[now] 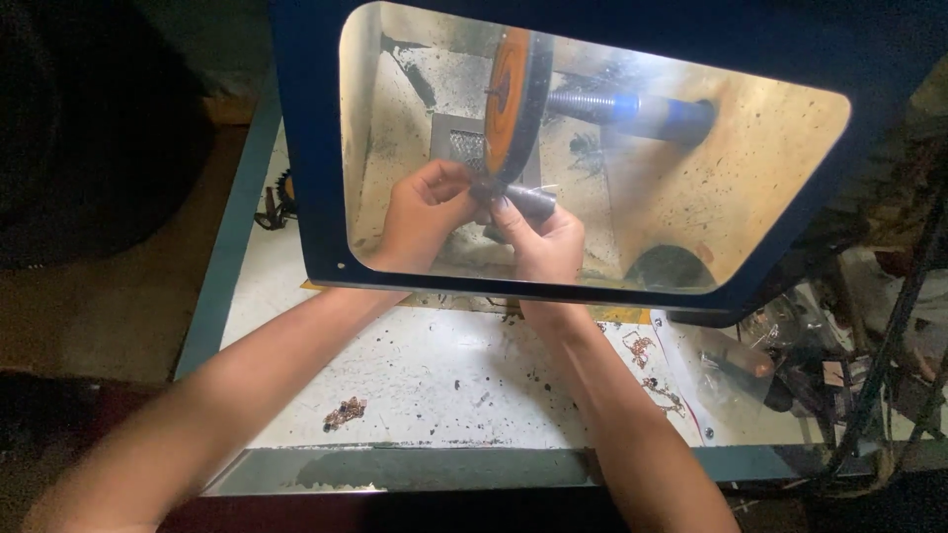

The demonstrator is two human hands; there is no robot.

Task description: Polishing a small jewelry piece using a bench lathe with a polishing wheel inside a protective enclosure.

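Pinching dark piece [531,200], both hands raised

Two bare forearms reaching forward and converging just below the orange wheel [509,94], left hand [423,212] with fingers curled and pinched toward its lower rim, right hand [546,237] close beside it (fingertips nearly meeting), thumb raised, fingers pinched closed.

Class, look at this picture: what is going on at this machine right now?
A person has both hands behind a blue-framed clear shield. The left hand and right hand together pinch a small dark piece against the edge of an upright orange wheel on a blue shaft. The white, speckled bench below carries scraps of reddish metal.
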